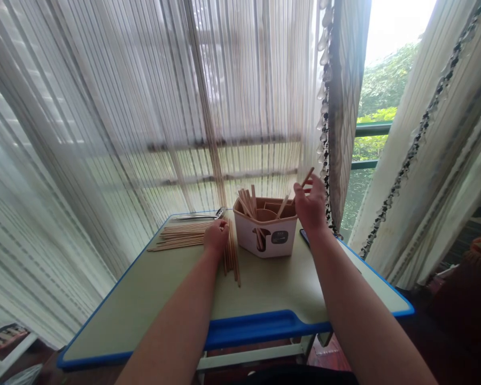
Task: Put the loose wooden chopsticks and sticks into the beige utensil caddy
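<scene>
reaching forward, the right hand pinches a stick beside the box; left hand curls, hold unclear.

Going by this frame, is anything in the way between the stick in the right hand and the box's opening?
Nothing visible is. The right hand holds the wooden stick by the right rim of the open-topped box. Another stick leans inside, left of it.
</scene>
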`<state>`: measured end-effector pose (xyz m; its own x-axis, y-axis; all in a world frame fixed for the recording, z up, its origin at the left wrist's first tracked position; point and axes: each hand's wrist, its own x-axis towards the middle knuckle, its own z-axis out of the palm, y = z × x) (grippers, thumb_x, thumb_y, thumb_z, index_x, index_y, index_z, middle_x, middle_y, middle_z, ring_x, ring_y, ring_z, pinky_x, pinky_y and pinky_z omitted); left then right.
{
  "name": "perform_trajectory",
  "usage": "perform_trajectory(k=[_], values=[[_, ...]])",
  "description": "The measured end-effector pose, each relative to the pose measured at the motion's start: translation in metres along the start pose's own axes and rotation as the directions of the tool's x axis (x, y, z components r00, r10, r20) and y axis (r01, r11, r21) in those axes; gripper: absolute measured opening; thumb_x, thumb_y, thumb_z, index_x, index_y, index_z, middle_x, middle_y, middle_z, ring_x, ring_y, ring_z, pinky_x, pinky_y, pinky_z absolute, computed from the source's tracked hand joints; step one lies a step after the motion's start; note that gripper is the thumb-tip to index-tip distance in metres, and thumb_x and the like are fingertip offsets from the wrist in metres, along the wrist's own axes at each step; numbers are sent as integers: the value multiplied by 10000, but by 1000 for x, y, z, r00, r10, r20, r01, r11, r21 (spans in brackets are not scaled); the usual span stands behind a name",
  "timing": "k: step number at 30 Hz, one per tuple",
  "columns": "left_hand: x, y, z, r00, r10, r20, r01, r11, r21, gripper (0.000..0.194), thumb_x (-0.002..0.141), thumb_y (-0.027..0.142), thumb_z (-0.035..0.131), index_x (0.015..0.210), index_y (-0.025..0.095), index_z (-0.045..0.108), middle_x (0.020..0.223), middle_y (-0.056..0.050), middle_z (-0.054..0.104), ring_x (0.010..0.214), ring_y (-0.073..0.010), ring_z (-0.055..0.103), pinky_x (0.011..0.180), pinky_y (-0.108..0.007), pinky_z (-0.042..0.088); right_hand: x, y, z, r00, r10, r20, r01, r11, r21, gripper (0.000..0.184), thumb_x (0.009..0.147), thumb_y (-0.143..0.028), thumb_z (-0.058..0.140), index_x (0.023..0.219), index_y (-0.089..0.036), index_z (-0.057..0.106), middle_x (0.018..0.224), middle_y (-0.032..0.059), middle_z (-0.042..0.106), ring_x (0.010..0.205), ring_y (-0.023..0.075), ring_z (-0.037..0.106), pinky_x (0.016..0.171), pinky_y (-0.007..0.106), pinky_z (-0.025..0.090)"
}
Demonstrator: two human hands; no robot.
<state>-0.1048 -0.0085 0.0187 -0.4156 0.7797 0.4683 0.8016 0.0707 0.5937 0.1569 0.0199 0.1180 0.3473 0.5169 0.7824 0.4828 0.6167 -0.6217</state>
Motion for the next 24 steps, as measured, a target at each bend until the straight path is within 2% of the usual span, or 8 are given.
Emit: perform_trajectory(k=[2,4,6,10,14,17,19,24], values=[[-1,2,-1,1000,9,7,-9,1000,8,211,821,301,479,878,205,658,861,-37,698,780,-168,630,670,-246,414,-4,-5,-7,975,-122,-187,119,993,-25,321,767,-346,536,1041,-179,548,988,73,553,777,155,523,695,306,455],[-2,3,-2,1000,19,14,-19,1000,12,215,822,295,472,884,204,657,863,-37,697,781,-168,627,676,-248,413,-9,-10,-15,934,-281,-219,274,960,-64,153,769,-310,528,848,-186,572,809,28,548,721,143,508,664,281,434],[-3,4,-3,1000,25,17,-26,1000,13,218,821,294,469,875,200,657,844,-39,695,768,-169,623,671,-252,411,-14,-16,-20,918,-379,-114,372,925,-84,156,780,-302,514,688,-187,565,627,-9,501,605,120,477,596,254,398],[-3,5,-3,999,47,7,-47,999,-3,219,820,303,469,857,193,654,822,-45,686,732,-165,615,653,-253,406,-20,-25,-17,898,-401,184,430,889,-160,287,787,-348,536,557,-183,585,499,-12,509,520,109,448,542,245,340],[-4,7,-3,994,106,-10,-106,994,-6,200,813,271,470,837,190,651,826,-45,676,726,-162,606,673,-262,411,-20,-29,-6,792,-435,428,518,850,-94,334,840,-351,503,580,-192,641,591,23,632,669,145,502,641,250,368],[-7,13,-4,985,173,-27,-174,984,-30,184,793,220,470,833,180,646,845,-49,664,707,-159,591,693,-276,420,-20,-30,-2,713,-429,554,525,851,-17,282,853,-386,513,747,-209,706,686,22,680,752,159,517,701,252,378],[-10,19,-6,977,213,-30,-215,974,-76,192,759,163,472,846,179,643,866,-48,655,711,-155,583,704,-279,426,-20,-31,-1,675,-428,600,537,844,-3,308,871,-383,490,728,-207,699,669,24,670,753,162,514,713,254,377],[-17,37,-8,973,230,27,-203,901,-384,316,634,74,534,905,196,643,893,-28,645,813,-171,586,755,-285,447,-20,-35,-4,749,-460,477,566,818,-100,316,907,-323,406,800,-164,657,787,70,659,802,179,505,767,278,379]])
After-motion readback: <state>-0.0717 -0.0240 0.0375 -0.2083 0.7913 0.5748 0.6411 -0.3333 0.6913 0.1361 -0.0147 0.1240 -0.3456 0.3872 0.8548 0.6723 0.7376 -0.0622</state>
